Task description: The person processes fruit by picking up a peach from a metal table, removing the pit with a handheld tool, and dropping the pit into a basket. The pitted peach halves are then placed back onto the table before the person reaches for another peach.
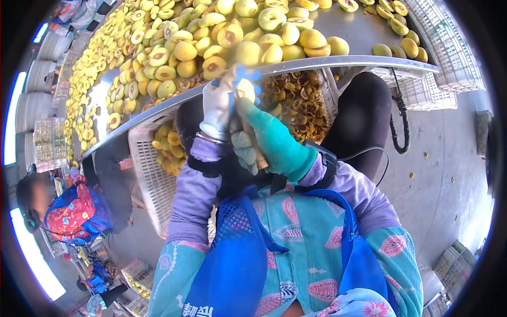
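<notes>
My left hand [219, 103], in a white glove with blue fingertips, is raised at the table's near edge, its fingers closed around a pale yellow fruit piece [245, 90]. Against it is my right hand [274, 140], in a green glove with grey fingers, wrapped round a wooden handle [260, 160]. The tool's working end is hidden between the hands. Halved yellow fruits [214, 66] lie heaped on the metal table just beyond.
Below the table edge [343, 61] are a crate of brown fruit scraps [298, 100] and a white basket [150, 179] with yellow fruit. White crates [443, 42] stand at the upper right. Another person [71, 216] sits at the left.
</notes>
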The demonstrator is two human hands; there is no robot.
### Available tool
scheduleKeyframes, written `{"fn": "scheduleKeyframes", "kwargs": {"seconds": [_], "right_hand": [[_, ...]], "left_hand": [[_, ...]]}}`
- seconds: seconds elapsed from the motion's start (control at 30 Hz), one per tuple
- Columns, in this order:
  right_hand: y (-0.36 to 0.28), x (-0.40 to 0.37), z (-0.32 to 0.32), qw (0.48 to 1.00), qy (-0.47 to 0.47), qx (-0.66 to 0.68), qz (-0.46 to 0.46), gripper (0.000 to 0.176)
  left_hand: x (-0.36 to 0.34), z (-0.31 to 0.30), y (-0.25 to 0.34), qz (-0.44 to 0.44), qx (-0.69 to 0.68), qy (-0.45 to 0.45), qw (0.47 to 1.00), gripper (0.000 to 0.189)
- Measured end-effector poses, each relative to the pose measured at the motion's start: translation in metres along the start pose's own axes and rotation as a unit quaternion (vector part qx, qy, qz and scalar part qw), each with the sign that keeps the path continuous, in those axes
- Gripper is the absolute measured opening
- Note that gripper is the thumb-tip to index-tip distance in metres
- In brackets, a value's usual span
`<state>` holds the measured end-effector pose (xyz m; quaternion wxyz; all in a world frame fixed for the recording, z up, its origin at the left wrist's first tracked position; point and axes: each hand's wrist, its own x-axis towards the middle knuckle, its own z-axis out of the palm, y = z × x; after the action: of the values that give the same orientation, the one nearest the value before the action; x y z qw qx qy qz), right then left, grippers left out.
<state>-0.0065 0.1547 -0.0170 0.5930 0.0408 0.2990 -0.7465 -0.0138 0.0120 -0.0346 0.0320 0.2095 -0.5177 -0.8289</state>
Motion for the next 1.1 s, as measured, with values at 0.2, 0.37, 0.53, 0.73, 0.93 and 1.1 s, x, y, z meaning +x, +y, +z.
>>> {"fn": "scheduleKeyframes", "kwargs": {"seconds": [0.2, 0.37, 0.53, 0.73, 0.93, 1.1], "right_hand": [[0.001, -0.003, -0.005, 0.978, -0.1, 0.175, 0.054, 0.043], [0.005, -0.007, -0.012, 0.95, -0.139, 0.27, 0.071, 0.04], [0.003, -0.009, -0.013, 0.964, -0.158, 0.211, 0.039, 0.041], [-0.018, -0.023, -0.015, 0.979, -0.099, 0.085, 0.156, 0.044], [-0.005, -0.006, -0.002, 0.94, -0.266, 0.203, 0.06, 0.048], [0.002, 0.031, -0.087, 0.965, 0.0, 0.259, 0.046, 0.04]], "left_hand": [[0.005, 0.003, 0.016, -0.087, 0.109, -0.142, 0.98, 0.036], [0.008, 0.005, 0.014, -0.059, 0.197, -0.25, 0.946, 0.041], [0.002, 0.011, 0.002, -0.019, 0.094, -0.164, 0.982, 0.045], [-0.017, 0.014, 0.015, 0.01, 0.182, -0.162, 0.97, 0.035], [-0.017, -0.015, -0.007, 0.027, -0.162, 0.094, 0.982, 0.034], [-0.049, -0.137, 0.046, 0.065, 0.521, 0.323, 0.787, 0.045]]}}
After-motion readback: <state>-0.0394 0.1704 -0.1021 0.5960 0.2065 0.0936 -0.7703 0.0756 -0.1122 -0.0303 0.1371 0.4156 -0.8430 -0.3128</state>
